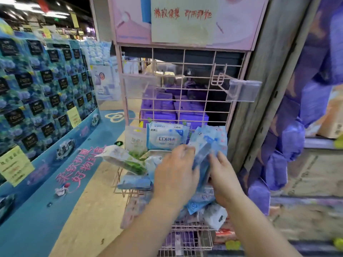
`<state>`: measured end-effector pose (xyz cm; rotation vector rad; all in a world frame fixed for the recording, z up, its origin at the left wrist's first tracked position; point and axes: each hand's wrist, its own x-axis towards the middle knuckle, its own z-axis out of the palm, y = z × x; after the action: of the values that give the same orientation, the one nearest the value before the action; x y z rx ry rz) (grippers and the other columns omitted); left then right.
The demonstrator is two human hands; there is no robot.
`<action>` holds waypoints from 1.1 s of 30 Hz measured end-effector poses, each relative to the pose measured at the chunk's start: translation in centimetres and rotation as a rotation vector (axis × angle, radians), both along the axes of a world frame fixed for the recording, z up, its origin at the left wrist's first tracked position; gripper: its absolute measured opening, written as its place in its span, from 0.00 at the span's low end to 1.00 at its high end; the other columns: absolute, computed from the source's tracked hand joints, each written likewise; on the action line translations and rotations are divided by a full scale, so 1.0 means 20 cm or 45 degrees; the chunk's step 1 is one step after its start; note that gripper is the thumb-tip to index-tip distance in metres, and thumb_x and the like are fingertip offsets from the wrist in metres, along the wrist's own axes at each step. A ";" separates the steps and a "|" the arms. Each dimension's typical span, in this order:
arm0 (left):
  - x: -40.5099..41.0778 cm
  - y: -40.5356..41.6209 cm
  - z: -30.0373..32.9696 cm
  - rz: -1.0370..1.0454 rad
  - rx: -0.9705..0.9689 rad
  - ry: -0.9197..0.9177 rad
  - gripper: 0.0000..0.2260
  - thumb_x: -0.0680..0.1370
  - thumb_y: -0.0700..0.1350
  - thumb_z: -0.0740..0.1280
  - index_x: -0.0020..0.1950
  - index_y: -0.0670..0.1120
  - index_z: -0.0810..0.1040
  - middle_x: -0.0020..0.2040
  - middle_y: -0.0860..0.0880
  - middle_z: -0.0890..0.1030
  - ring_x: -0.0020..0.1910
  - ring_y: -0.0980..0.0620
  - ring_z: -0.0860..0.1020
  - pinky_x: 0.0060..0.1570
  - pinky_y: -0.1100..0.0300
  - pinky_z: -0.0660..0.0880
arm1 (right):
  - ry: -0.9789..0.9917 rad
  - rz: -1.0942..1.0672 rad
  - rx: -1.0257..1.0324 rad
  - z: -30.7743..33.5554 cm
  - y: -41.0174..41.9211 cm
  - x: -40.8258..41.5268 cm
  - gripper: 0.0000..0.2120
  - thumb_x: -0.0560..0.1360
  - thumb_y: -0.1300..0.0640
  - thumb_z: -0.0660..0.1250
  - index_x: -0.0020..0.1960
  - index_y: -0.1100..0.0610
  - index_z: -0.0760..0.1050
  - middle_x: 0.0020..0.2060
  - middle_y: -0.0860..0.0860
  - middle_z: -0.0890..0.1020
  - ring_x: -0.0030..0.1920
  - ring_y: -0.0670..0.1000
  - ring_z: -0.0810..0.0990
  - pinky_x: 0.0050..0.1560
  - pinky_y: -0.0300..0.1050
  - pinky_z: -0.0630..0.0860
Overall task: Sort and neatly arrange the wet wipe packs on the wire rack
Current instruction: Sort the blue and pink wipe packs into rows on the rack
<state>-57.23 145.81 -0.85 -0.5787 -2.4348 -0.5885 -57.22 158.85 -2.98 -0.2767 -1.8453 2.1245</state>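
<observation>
A blue display wall of stacked boxed packs fills the left side, with yellow notes stuck to it. At the right stands a grey post with purple packs piled beside it. Between them rises the pink wire rack, topped by a pink sign panel bearing a pale paper with red handwriting. Two clear tag holders stick out from the rack's grid, one at the left and one at the right. Purple boxes show through the grid behind.

In the rack's basket, wet wipe packs lie mixed. A blue-and-white pack stands upright at the back, a pale pack just left of it. A green-leaf pack lies tilted at the left, above a blue pack lying flat at the basket's front edge. More packs sit jumbled lower down, under the wrists.

The left hand and right hand both reach into the right part of the basket, with a bunch of light blue packs standing between them. The left fingers curl onto the bunch's left face near its top; the right fingers lie along its right face, thumb side towards the camera. Motion blur keeps me from telling whether the right fingers clamp the bunch or only press flat against it.
</observation>
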 end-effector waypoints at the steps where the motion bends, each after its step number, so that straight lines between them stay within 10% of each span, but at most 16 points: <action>1: 0.02 0.05 -0.01 -0.025 -0.021 -0.074 0.20 0.68 0.54 0.63 0.57 0.47 0.79 0.53 0.49 0.80 0.45 0.46 0.82 0.40 0.55 0.79 | -0.031 0.041 -0.147 0.00 -0.01 0.00 0.14 0.79 0.48 0.60 0.49 0.57 0.79 0.47 0.54 0.85 0.45 0.49 0.84 0.46 0.45 0.79; 5: 0.06 0.14 -0.06 -0.128 0.006 -0.294 0.31 0.69 0.60 0.55 0.67 0.46 0.72 0.62 0.48 0.73 0.58 0.44 0.72 0.62 0.49 0.69 | -0.108 0.248 -0.514 0.01 0.04 0.05 0.30 0.67 0.34 0.63 0.59 0.53 0.79 0.54 0.53 0.85 0.55 0.51 0.83 0.57 0.49 0.75; 8: 0.07 0.15 -0.06 -0.263 0.094 -0.456 0.31 0.70 0.59 0.53 0.71 0.50 0.66 0.65 0.51 0.64 0.64 0.47 0.62 0.69 0.56 0.59 | -0.126 0.222 -0.310 -0.01 0.08 0.06 0.22 0.73 0.47 0.68 0.63 0.56 0.74 0.54 0.55 0.85 0.54 0.54 0.84 0.52 0.49 0.79; 12: 0.01 0.09 -0.05 -0.386 0.427 -0.686 0.21 0.78 0.50 0.61 0.70 0.49 0.70 0.62 0.54 0.68 0.65 0.56 0.66 0.62 0.70 0.58 | -0.134 0.111 -0.161 -0.01 0.18 0.03 0.14 0.77 0.53 0.67 0.60 0.58 0.74 0.49 0.57 0.86 0.49 0.58 0.85 0.54 0.59 0.79; 17: -0.17 -0.14 0.02 0.027 0.524 -0.369 0.09 0.76 0.46 0.68 0.53 0.47 0.83 0.53 0.49 0.81 0.54 0.53 0.76 0.55 0.62 0.68 | -0.128 0.138 -0.077 -0.01 0.27 0.02 0.10 0.77 0.53 0.67 0.57 0.55 0.75 0.46 0.53 0.87 0.45 0.54 0.86 0.42 0.50 0.81; 33: -0.36 -0.29 0.07 0.379 0.782 -0.499 0.22 0.74 0.43 0.71 0.66 0.48 0.73 0.61 0.49 0.77 0.59 0.48 0.75 0.59 0.53 0.72 | -0.123 0.185 -0.070 -0.04 0.35 -0.08 0.11 0.75 0.54 0.69 0.56 0.55 0.77 0.47 0.55 0.86 0.45 0.57 0.86 0.43 0.53 0.82</action>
<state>-64.49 140.07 0.57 0.1649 -2.4224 -1.3412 -58.73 165.85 -3.71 -0.2702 -1.9162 2.2995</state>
